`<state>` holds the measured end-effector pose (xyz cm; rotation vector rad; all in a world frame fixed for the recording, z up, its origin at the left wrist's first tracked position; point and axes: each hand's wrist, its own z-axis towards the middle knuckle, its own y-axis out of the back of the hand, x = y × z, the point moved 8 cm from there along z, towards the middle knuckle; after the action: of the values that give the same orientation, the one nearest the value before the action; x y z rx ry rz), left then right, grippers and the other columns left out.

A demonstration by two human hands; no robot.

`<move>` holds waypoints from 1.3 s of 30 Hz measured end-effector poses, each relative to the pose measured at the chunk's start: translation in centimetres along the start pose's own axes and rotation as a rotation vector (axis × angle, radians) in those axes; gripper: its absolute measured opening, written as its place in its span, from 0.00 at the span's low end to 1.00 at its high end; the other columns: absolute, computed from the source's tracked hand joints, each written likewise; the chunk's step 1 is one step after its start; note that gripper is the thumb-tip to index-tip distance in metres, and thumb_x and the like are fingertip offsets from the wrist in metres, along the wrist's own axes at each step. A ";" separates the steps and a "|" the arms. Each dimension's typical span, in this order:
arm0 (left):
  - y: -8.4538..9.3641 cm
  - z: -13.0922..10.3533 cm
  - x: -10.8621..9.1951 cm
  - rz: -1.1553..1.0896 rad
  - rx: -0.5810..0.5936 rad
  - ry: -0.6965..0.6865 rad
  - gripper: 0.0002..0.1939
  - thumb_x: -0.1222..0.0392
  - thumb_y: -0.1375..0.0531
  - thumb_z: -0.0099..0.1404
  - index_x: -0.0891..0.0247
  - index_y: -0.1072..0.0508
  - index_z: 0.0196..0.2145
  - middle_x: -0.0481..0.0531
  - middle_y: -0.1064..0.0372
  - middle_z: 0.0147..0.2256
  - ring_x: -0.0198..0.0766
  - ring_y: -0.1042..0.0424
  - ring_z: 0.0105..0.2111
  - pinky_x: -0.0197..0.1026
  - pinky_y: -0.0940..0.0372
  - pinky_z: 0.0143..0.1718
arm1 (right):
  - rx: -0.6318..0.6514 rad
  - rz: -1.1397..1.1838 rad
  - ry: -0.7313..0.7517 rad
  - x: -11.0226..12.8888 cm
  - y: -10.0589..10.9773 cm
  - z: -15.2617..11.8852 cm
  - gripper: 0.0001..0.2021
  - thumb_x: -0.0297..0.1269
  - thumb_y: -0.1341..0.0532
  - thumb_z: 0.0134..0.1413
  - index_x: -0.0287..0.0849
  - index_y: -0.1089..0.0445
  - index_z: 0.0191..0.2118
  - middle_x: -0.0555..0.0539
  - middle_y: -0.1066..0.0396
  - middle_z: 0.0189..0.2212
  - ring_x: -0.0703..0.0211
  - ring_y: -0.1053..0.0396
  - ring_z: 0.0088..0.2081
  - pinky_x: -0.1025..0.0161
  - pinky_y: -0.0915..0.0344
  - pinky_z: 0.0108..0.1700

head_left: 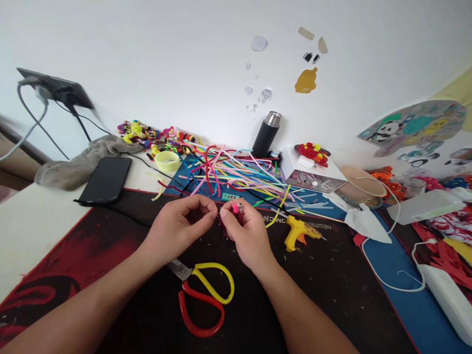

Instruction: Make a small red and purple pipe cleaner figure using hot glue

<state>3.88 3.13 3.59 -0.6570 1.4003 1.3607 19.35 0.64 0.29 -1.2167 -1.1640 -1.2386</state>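
Observation:
My left hand is over the middle of the black mat, its thumb and index fingertip pinched together on something too small to make out. Right beside it, my right hand has its fingers closed round a small dark red fuzzy piece with a bright pink bit showing between thumb and finger. The fingertips of both hands nearly meet. Scissors with one yellow and one red handle lie below the hands. A yellow glue gun rests to the right of my right hand.
Behind the hands lies a pile of coloured pipe cleaners, with a black flask at the wall. A phone and a pale yellow tape roll are on the left. A white box, cables and a power strip occupy the right.

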 end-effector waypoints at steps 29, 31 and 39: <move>-1.6 0.5 2.2 -0.380 0.165 0.240 0.20 0.41 0.27 0.61 0.60 0.23 0.32 0.44 0.30 0.24 0.33 0.37 0.22 0.35 0.43 0.24 | 0.046 0.177 -0.045 -1.1 -0.1 0.3 0.17 0.54 0.29 0.63 0.46 0.29 0.38 0.62 0.46 0.18 0.66 0.54 0.19 0.65 0.54 0.22; -1.6 0.5 2.3 -0.393 0.168 0.240 0.20 0.41 0.27 0.61 0.60 0.23 0.32 0.44 0.30 0.24 0.33 0.37 0.22 0.35 0.43 0.25 | 0.049 0.194 -0.049 -1.1 -0.2 0.3 0.18 0.54 0.28 0.62 0.46 0.29 0.38 0.62 0.46 0.18 0.67 0.54 0.19 0.65 0.55 0.22; -1.6 0.5 2.1 -0.358 0.164 0.218 0.20 0.40 0.28 0.62 0.60 0.24 0.31 0.46 0.29 0.25 0.35 0.34 0.23 0.35 0.41 0.25 | 0.056 0.223 -0.073 -1.1 -0.4 0.2 0.19 0.55 0.27 0.60 0.46 0.30 0.38 0.62 0.47 0.19 0.67 0.54 0.19 0.66 0.55 0.22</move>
<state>4.75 3.79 1.14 -0.9163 1.4637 0.9038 18.99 0.93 -0.83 -1.3205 -1.0752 -0.9964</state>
